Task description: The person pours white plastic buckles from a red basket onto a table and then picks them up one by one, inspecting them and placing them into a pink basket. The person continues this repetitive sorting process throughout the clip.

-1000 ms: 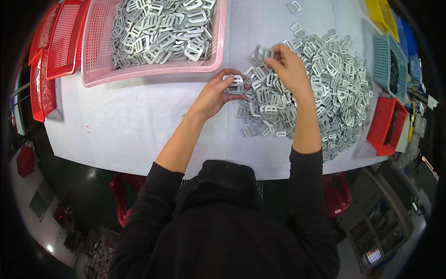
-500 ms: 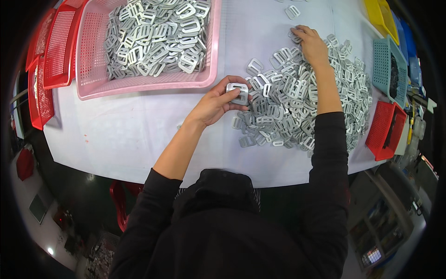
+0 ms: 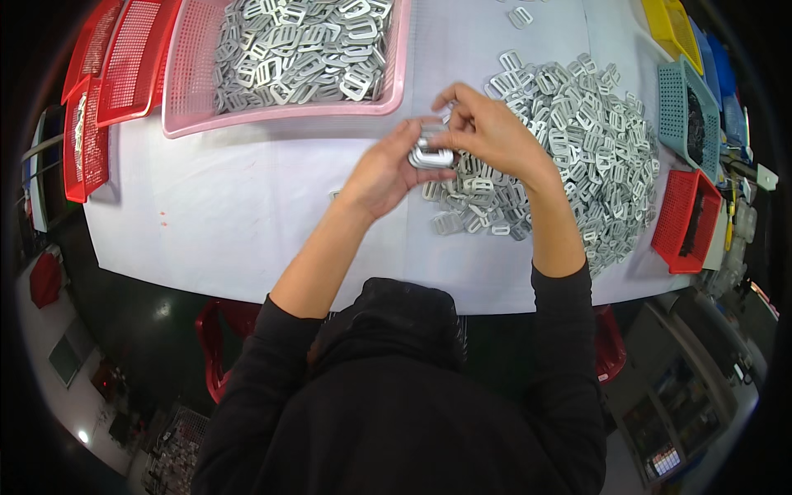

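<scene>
My left hand (image 3: 386, 172) grips a small stack of grey metal buckles (image 3: 427, 153) above the white table (image 3: 247, 223). My right hand (image 3: 488, 132) meets it from the right, fingertips pinched on the stack's top edge. A large loose pile of the same grey buckles (image 3: 590, 144) spreads over the table to the right of both hands. A pink basket (image 3: 285, 120) at the back left holds many more buckles.
Red baskets (image 3: 95, 107) are stacked at the far left. At the right stand a teal basket (image 3: 685, 103), a red basket (image 3: 681, 223) and a yellow one (image 3: 668, 25). A red stool (image 3: 223, 330) shows below the table edge.
My right hand has come back from the far part of the pile and joined my left hand at the stack of buckles. The left hand rose slightly.
</scene>
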A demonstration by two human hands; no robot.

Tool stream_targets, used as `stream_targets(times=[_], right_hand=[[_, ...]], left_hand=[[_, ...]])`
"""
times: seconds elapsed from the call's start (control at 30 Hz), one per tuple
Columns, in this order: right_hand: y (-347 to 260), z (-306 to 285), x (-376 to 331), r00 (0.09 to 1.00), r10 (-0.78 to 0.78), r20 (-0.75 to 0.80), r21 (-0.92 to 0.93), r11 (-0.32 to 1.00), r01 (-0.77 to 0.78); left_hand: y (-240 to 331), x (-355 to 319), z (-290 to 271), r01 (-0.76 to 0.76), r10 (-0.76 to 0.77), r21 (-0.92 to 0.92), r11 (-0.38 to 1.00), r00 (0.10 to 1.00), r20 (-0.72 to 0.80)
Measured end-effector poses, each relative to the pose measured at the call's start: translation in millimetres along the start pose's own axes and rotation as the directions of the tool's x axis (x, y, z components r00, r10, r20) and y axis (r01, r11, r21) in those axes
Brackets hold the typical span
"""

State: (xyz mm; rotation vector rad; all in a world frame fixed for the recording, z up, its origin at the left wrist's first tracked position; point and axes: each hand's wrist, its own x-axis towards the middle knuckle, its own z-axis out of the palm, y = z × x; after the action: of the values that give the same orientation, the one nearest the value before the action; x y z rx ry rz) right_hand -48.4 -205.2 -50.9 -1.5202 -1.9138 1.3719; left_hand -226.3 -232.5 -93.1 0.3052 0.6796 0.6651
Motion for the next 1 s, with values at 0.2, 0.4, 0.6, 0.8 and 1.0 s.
stream_targets(times=[0.2,0.4,0.6,0.8,1.0], right_hand=[[-16.0,-2.9,23.0,0.913,-0.022,-0.408,0.163,0.982,0.097],[74.4,4.1,21.8,0.882,0.152,-0.446,-0.276,0.914,-0.297],[82.0,40.7,45.1,0.854,0.218,-0.472,-0.544,0.69,-0.477],[103.2,18.6,50.2,0.967,0.121,-0.223,-0.631,0.738,-0.238],[102.4,8.9,48.7,0.986,0.102,-0.129,-0.662,0.732,-0.162]], left_hand=[[119.6,2.6,7.8,-0.205,0.445,0.659,0.723,0.868,-0.219],[182.6,32.8,-59.2,0.357,0.515,0.933,0.042,0.792,-0.326],[186.7,10.7,-90.5,0.27,0.583,0.957,-0.107,0.797,-0.159],[124.2,-22.8,-36.5,-0.181,0.613,0.945,0.272,0.79,-0.025],[131.9,0.6,-79.1,0.089,0.837,0.966,-0.242,0.523,0.162]])
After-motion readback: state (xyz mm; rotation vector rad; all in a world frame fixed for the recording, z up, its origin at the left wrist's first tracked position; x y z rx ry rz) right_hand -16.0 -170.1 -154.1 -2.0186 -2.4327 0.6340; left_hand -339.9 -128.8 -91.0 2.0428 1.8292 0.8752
